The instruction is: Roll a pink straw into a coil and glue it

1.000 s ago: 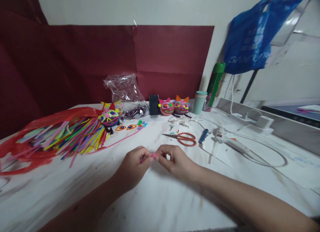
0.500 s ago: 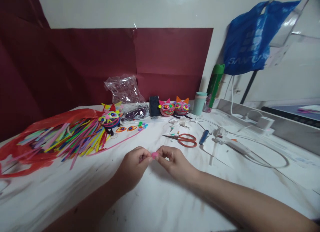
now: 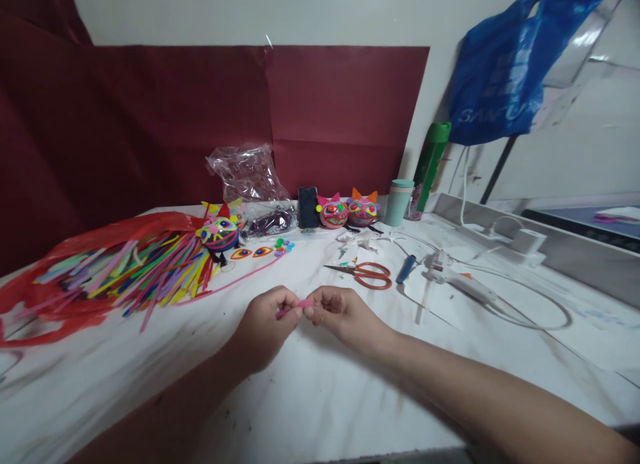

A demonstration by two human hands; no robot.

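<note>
My left hand [image 3: 273, 321] and my right hand [image 3: 340, 314] meet over the middle of the white table. Between their pinched fingertips is a small pink pipe cleaner [image 3: 303, 305], bunched up short, with part of it hidden in the left fingers. Beyond the hands, a long pink pipe cleaner [image 3: 240, 278] lies on the table. Small coiled discs [image 3: 284, 247] in green, blue and purple sit near its far end, beside two orange-rimmed eye shapes [image 3: 253, 253]. Orange-handled scissors [image 3: 367, 275] rest beyond my right hand.
Many coloured pipe cleaners [image 3: 150, 271] spill from a red plastic bag [image 3: 120, 227] at left. Decorated cat-like heads [image 3: 333, 213] stand along the back near a phone [image 3: 308, 208] and a green cup [image 3: 399, 203]. At right lie a blue-handled tool [image 3: 406, 269], a glue gun [image 3: 465, 287] and cables.
Both hands stay pinched together on the pink pipe cleaner, with the fingers slightly shifted. More pink now shows inside the left hand. The whole view has tilted slightly down.
</note>
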